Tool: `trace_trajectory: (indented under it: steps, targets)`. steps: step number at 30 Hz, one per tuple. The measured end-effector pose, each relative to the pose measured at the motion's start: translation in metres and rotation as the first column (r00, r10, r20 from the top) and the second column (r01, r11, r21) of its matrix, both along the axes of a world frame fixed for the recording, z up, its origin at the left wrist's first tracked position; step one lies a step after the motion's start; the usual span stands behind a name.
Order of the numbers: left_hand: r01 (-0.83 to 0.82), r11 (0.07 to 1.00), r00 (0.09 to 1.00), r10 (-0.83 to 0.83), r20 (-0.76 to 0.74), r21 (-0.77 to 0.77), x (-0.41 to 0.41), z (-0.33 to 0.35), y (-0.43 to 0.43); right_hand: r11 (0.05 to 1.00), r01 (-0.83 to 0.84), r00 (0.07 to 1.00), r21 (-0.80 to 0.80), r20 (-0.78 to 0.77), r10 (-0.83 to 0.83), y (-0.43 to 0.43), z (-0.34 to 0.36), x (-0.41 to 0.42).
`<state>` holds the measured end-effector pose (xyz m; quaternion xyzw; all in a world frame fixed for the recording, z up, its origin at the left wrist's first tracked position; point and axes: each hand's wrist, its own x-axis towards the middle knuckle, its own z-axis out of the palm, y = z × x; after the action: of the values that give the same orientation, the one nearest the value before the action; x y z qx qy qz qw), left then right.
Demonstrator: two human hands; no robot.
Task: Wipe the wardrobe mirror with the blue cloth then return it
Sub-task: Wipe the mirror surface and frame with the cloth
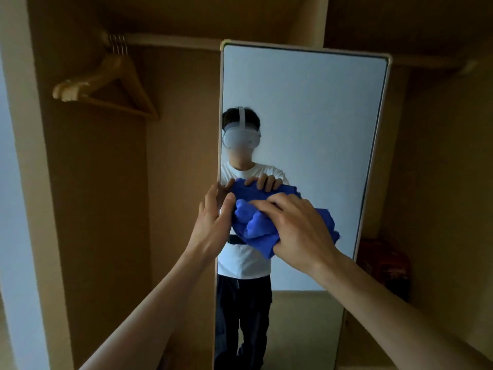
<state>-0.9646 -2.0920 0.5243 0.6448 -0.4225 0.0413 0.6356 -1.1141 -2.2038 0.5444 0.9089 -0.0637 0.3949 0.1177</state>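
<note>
Blue folds bulge between our right fingers (269, 206), which curl over the bunched blue cloth (253, 228) and press it to the glass; the right hand (298, 228) covers most of the wad. Our left hand (213, 222) has its fingers straight along the left edge of the wardrobe mirror (306, 116), thumb toward the cloth, holding nothing that we can see. The cloth looks soft, light and thick-piled, a vivid blue, crumpled into lumps with a loose corner hanging below the palm. We judge it will yield and bunch under pressure, so a flat palm across its middle should spread it better than a fingertip pinch. It sits at about the mirror's middle height, near its left side. Around the mirror stand brown wardrobe walls, with hangers (106, 84) on a rail at upper left.
</note>
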Motion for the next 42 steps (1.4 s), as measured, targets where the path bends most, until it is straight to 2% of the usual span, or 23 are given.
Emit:
trace_trajectory:
  steps: [4,9,12,15,20,23,31,33,42]
  targets:
    - [0.024,0.999,0.999,-0.023,0.030,-0.046,0.003,0.026,-0.003,0.987,0.063,0.998,-0.145,0.027,-0.060,-0.001,0.031,0.006]
    - [0.047,0.997,0.999,-0.049,-0.024,-0.057,0.008,0.055,-0.010,0.965,0.090,0.990,-0.248,0.128,-0.059,-0.007,0.059,0.017]
    - [0.039,0.996,0.999,-0.040,-0.007,-0.083,0.012,0.073,-0.013,0.947,0.107,0.985,-0.302,0.162,-0.060,-0.012,0.073,0.023]
    - [0.054,0.993,0.998,-0.052,0.020,-0.106,0.019,0.092,-0.016,0.928,0.095,0.982,-0.360,0.187,-0.027,-0.019,0.093,0.030]
    - [0.039,0.982,0.998,-0.027,0.064,-0.187,0.020,0.129,-0.017,0.860,0.139,0.949,-0.491,0.313,0.025,-0.030,0.141,0.047]
    - [0.038,0.978,0.999,-0.031,0.037,-0.204,0.019,0.147,-0.017,0.823,0.158,0.933,-0.546,0.355,0.056,-0.034,0.166,0.056]
    - [0.046,0.972,0.998,-0.057,-0.039,-0.230,0.014,0.159,-0.015,0.807,0.234,0.921,-0.542,0.389,-0.006,-0.028,0.228,0.069]
    - [0.045,0.975,0.999,-0.050,-0.017,-0.219,0.016,0.161,-0.013,0.805,0.248,0.925,-0.540,0.378,-0.032,-0.024,0.239,0.073]
    - [-0.010,0.983,0.998,0.000,-0.060,-0.181,0.030,0.152,-0.020,0.828,0.269,0.918,-0.491,0.390,-0.066,-0.022,0.248,0.095]
